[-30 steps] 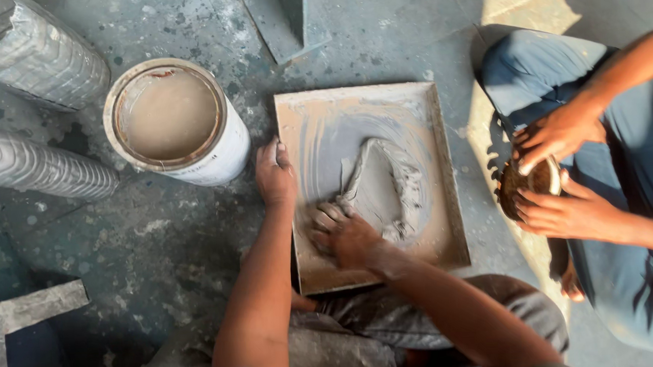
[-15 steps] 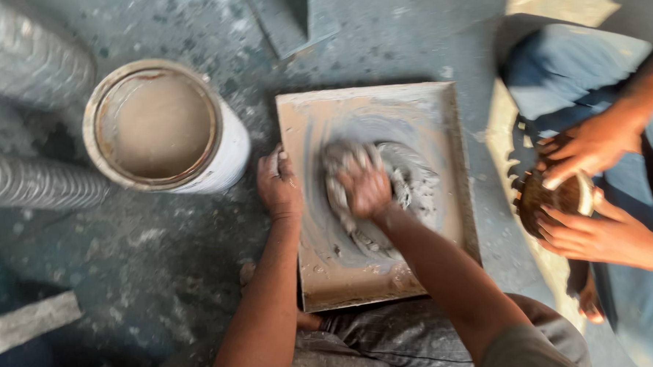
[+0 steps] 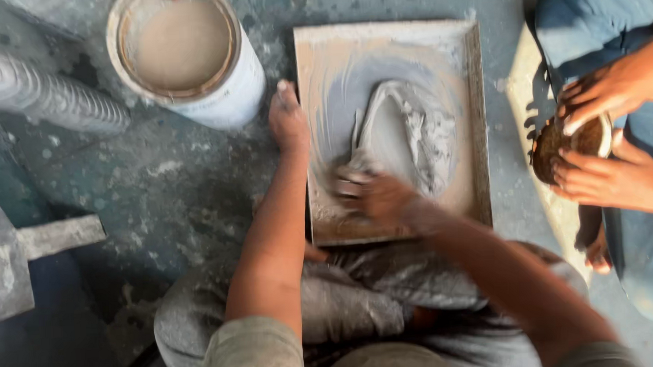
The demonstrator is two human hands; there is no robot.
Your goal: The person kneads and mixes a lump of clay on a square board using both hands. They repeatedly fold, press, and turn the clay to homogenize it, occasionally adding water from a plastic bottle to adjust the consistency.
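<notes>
A square stone slab (image 3: 467,118) lies on the floor in front of my knees, smeared with wet grey clay (image 3: 412,125). My left hand (image 3: 288,120) rests on the slab's left edge, fingers together, holding it steady. My right hand (image 3: 375,194) is blurred with motion at the slab's near side, palm down and fingers spread on the smeared clay. It grips nothing.
A white bucket (image 3: 189,54) of muddy water stands left of the slab. Ribbed grey containers (image 3: 40,89) lie at far left. A concrete block (image 3: 21,252) sits at lower left. On the right another person's hands (image 3: 607,131) hold a small brown clay bowl (image 3: 571,143).
My right hand has swept from the slab's middle back to its near edge, dragging the clay. The view has moved closer. My left hand stays on the slab's edge.
</notes>
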